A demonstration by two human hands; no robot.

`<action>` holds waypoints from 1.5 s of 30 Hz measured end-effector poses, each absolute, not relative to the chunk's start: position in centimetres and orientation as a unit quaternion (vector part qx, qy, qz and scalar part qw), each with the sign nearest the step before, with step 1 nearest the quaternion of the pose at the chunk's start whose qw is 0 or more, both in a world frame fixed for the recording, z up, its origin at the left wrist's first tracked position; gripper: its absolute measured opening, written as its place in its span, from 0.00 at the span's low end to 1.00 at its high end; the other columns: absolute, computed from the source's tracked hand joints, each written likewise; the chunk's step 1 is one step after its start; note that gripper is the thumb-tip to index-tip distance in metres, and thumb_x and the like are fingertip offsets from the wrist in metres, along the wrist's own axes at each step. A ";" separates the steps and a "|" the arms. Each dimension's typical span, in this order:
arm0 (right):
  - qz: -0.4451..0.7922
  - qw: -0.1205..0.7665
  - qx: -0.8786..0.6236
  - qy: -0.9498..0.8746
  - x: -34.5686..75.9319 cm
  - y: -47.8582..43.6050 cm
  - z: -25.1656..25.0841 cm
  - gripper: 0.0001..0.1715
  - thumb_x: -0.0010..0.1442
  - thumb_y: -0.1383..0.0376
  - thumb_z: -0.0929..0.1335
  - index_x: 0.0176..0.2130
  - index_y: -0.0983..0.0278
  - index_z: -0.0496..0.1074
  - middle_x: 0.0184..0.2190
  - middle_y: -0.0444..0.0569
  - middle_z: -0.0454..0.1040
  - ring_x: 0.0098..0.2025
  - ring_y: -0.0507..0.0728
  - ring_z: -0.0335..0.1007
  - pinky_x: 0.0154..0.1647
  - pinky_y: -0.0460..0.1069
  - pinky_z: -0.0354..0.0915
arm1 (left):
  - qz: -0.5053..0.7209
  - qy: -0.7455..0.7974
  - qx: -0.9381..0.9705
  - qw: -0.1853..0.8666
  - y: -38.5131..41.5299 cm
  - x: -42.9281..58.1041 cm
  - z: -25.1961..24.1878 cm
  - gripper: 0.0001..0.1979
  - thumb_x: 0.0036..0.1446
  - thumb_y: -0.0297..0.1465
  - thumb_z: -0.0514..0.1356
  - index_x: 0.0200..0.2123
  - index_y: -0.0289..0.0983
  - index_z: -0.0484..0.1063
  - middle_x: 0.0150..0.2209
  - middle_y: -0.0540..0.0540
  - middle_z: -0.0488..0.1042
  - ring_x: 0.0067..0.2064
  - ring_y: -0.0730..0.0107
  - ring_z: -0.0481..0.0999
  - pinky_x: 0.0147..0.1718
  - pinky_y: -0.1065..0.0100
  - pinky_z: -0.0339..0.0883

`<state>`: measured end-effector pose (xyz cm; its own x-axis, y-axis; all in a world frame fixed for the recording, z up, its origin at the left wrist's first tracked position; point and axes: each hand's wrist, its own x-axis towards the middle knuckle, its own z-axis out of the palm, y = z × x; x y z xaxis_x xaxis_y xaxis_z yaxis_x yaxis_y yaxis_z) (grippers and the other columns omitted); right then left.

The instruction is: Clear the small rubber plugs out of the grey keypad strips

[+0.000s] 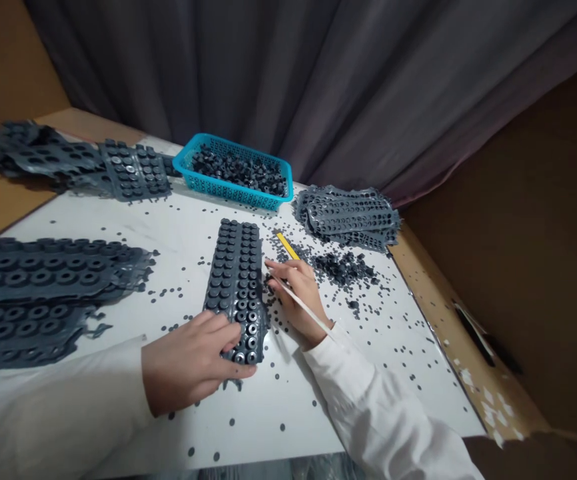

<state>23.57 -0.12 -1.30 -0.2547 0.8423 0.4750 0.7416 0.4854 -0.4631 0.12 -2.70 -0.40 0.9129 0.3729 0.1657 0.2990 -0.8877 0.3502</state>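
A dark grey moulded rubber sheet (pixel 236 267) with rows of round, ring-like parts lies lengthwise before me on the white tabletop. My left hand (pixel 196 360) grips its near end, with curled fingers on top and the thumb along the near edge. Just off the sheet's right side, my right hand (pixel 301 297) is closed around a thin white stick-like tool (pixel 301 303); its exact kind is unclear. A narrow yellow strip (pixel 287 245) shows beyond the right fingers, and I cannot tell whether it touches them. Right of that hand is a pile of small black rubber pieces (pixel 346 268).
A blue plastic basket (pixel 233 193) of small black parts stands at the back. Perforated sheets (pixel 351 213) are stacked back right. More moulded sheets (pixel 43 273) lie left, others (pixel 133 170) back left. Small dark discs litter the tabletop (pixel 268 447). A grey curtain (pixel 268 73) hangs behind.
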 end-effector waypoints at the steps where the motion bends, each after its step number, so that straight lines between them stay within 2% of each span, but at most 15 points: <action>1: 0.099 0.354 -0.489 -0.791 23.4 -0.2 -1.2 0.08 0.65 0.60 0.64 0.39 0.59 0.71 0.48 0.49 0.77 0.47 0.59 0.66 0.50 0.57 0.59 | 0.115 0.173 0.965 0.160 -2.7 0.1 -0.4 0.26 0.49 0.22 0.63 0.49 0.54 0.68 0.35 0.50 0.60 0.36 0.67 0.58 0.34 0.64 0.47; 4: 0.168 0.347 -0.450 -0.805 22.6 -0.7 -1.0 0.06 0.64 0.59 0.65 0.39 0.59 0.69 0.50 0.48 0.76 0.50 0.59 0.64 0.52 0.58 0.60 | 0.119 0.173 0.965 0.160 -2.7 0.1 -0.4 0.25 0.49 0.22 0.63 0.48 0.53 0.68 0.35 0.50 0.60 0.36 0.67 0.57 0.34 0.64 0.47; 7: 0.182 0.332 -0.444 -0.812 22.2 -0.8 -1.0 0.05 0.64 0.60 0.65 0.38 0.58 0.70 0.49 0.46 0.76 0.50 0.59 0.63 0.52 0.58 0.59 | 0.122 0.177 0.963 0.164 -2.7 0.1 -0.4 0.25 0.49 0.22 0.62 0.48 0.53 0.68 0.35 0.50 0.60 0.36 0.66 0.57 0.34 0.64 0.47; 15: 0.073 0.284 -0.452 -0.843 22.4 0.3 -1.2 0.09 0.66 0.61 0.63 0.39 0.60 0.71 0.49 0.46 0.77 0.45 0.59 0.65 0.46 0.58 0.55 | 0.124 0.172 0.961 0.176 -2.8 0.2 -0.5 0.25 0.49 0.21 0.62 0.48 0.53 0.68 0.35 0.49 0.60 0.35 0.64 0.57 0.34 0.63 0.46; 18: 0.049 0.315 -0.495 -0.808 22.8 0.8 -1.2 0.10 0.67 0.61 0.62 0.38 0.61 0.70 0.48 0.49 0.77 0.45 0.60 0.66 0.46 0.58 0.56 | 0.121 0.171 0.961 0.178 -2.7 0.1 -0.4 0.25 0.49 0.20 0.61 0.48 0.52 0.68 0.35 0.49 0.60 0.36 0.64 0.57 0.34 0.63 0.46; 22: 0.118 0.370 -0.493 -0.779 23.2 0.6 -1.0 0.07 0.65 0.61 0.64 0.37 0.61 0.69 0.44 0.50 0.78 0.45 0.59 0.67 0.47 0.56 0.59 | 0.119 0.166 0.963 0.178 -2.7 0.0 -0.3 0.26 0.50 0.21 0.60 0.49 0.52 0.68 0.35 0.49 0.60 0.36 0.64 0.57 0.34 0.63 0.46; 27: 0.168 0.345 -0.472 -0.793 23.0 -0.1 -0.8 0.05 0.64 0.63 0.65 0.36 0.61 0.69 0.45 0.49 0.78 0.47 0.59 0.66 0.49 0.56 0.60 | 0.117 0.171 0.962 0.176 -2.8 -0.1 -0.5 0.25 0.50 0.22 0.62 0.49 0.53 0.67 0.35 0.49 0.60 0.36 0.64 0.57 0.35 0.63 0.46; 33: 0.080 0.290 -0.481 -0.823 23.1 0.5 -1.2 0.07 0.65 0.63 0.64 0.36 0.60 0.70 0.46 0.47 0.78 0.46 0.60 0.65 0.47 0.58 0.56 | 0.123 0.166 0.961 0.182 -2.8 0.0 -0.5 0.25 0.50 0.23 0.62 0.49 0.52 0.67 0.36 0.49 0.61 0.36 0.64 0.57 0.34 0.63 0.45; 37: 0.024 0.301 -0.513 -0.804 23.4 1.2 -1.4 0.07 0.66 0.63 0.63 0.36 0.60 0.70 0.47 0.49 0.77 0.45 0.61 0.65 0.46 0.58 0.56 | 0.120 0.158 0.963 0.183 -2.7 0.0 -0.4 0.24 0.51 0.24 0.62 0.49 0.52 0.67 0.35 0.48 0.60 0.36 0.64 0.57 0.34 0.63 0.45; 41: 0.103 0.361 -0.512 -0.773 23.1 1.1 -1.1 0.06 0.65 0.63 0.64 0.37 0.61 0.69 0.47 0.50 0.77 0.45 0.61 0.66 0.46 0.58 0.59 | 0.117 0.156 0.964 0.182 -2.6 -0.1 -0.6 0.24 0.51 0.24 0.61 0.50 0.52 0.66 0.35 0.49 0.60 0.36 0.64 0.57 0.34 0.63 0.45; 45: 0.190 0.350 -0.455 -0.796 22.4 0.8 -0.9 0.04 0.64 0.62 0.65 0.37 0.60 0.69 0.50 0.48 0.76 0.49 0.60 0.63 0.50 0.58 0.60 | 0.108 0.159 0.965 0.179 -2.7 0.0 -0.8 0.25 0.51 0.24 0.62 0.51 0.53 0.66 0.36 0.49 0.60 0.37 0.64 0.57 0.34 0.63 0.45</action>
